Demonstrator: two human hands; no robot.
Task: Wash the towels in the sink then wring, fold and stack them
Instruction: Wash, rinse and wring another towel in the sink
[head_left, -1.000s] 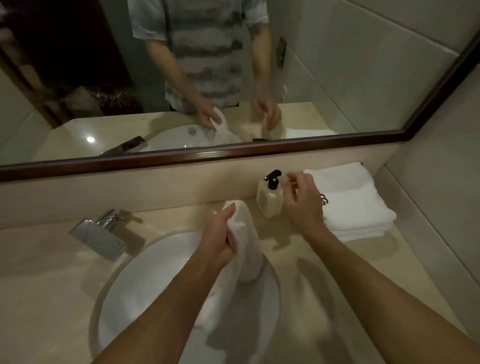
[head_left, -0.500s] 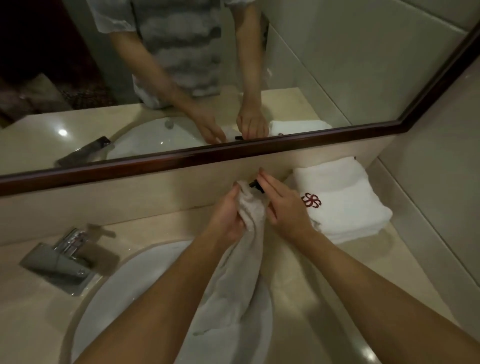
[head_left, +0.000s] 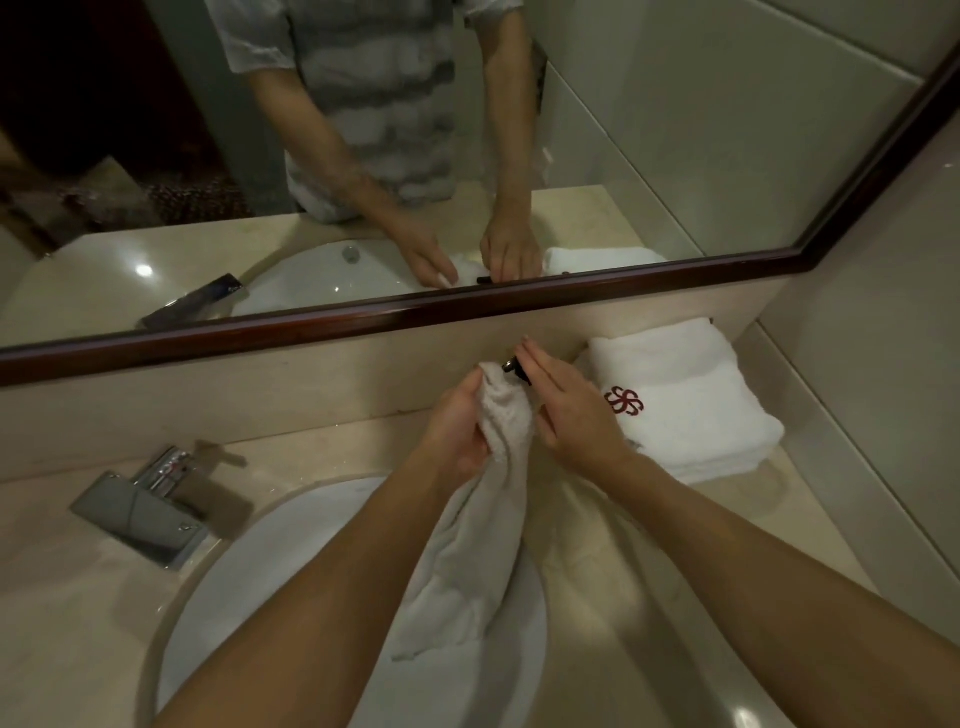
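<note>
Beige counter (head_left: 649, 561), inset white sink (head_left: 291, 551), chrome faucet (head_left: 140, 514), stack of folded white towels (head_left: 691, 395)

- The towel (head_left: 488, 499) bunched over the sink was a dull off-white, greyish in the shade.
- The folded towels (head_left: 691, 400) at the counter's back right corner were bright white, and the top one carried a dark red swirl emblem (head_left: 623, 400).
- The sink (head_left: 291, 571) bowl was plain white, glossy.
- The counter (head_left: 67, 597) was pale cream with a faint marbled look.
- The tap (head_left: 140, 512) at the back left was brushed silver-grey.
- The pump head (head_left: 511, 368) peeking out at the back edge was black.
- The mirror frame (head_left: 363, 317) was dark reddish brown.
- The shirt (head_left: 363, 93) in the reflection had blurry grey and white bands.
- The wall tiles (head_left: 857, 338) were a pale grey-beige.
</note>
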